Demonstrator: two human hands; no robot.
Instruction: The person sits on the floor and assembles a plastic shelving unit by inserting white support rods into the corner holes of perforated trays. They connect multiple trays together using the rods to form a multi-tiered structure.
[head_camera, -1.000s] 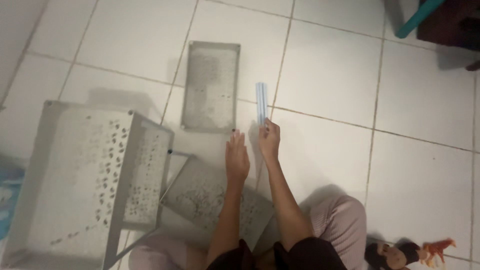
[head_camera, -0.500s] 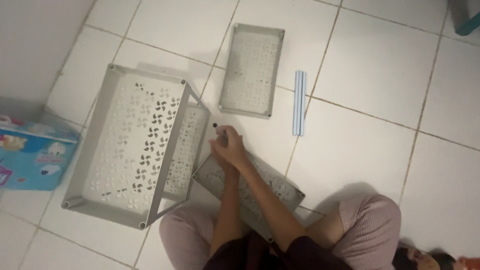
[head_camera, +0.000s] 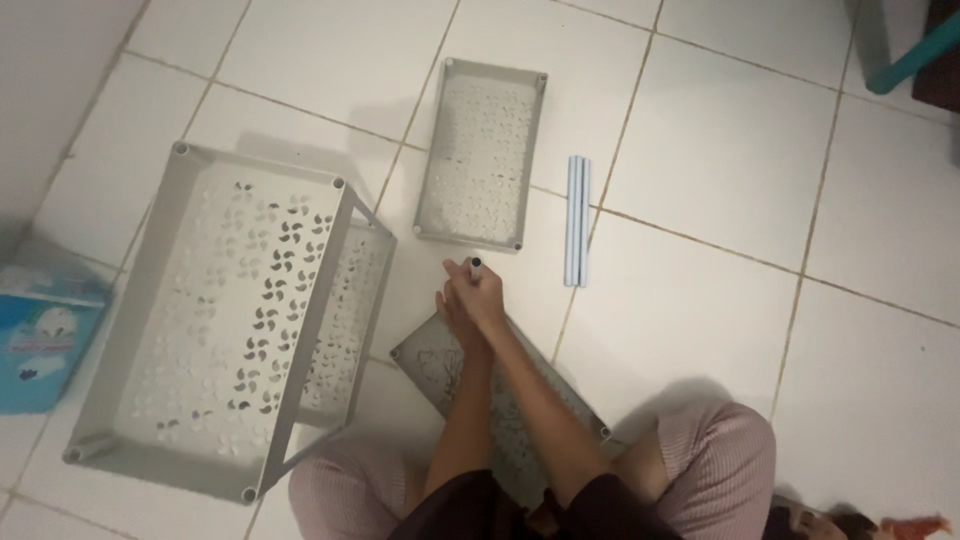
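My right hand (head_camera: 483, 297) and my left hand (head_camera: 452, 312) are pressed together over the floor, closed around a short grey tube (head_camera: 476, 266) whose dark end points up. The left hand is partly hidden under the right. They hover just below a small grey perforated tray (head_camera: 482, 150) that lies flat on the tiles. Another grey perforated tray (head_camera: 435, 365) lies under my forearms, leaning against my legs. Two pale blue poles (head_camera: 576, 220) lie side by side to the right of my hands.
A large grey two-tier perforated rack (head_camera: 220, 300) lies on its side at the left. A blue printed package (head_camera: 40, 335) sits by the wall at the far left. A teal furniture leg (head_camera: 905, 55) shows at top right, a small toy (head_camera: 900, 525) at bottom right.
My right hand left the pale poles on the floor and came back to meet the left hand. Both now grip the short tube, slightly further right than half a second ago.
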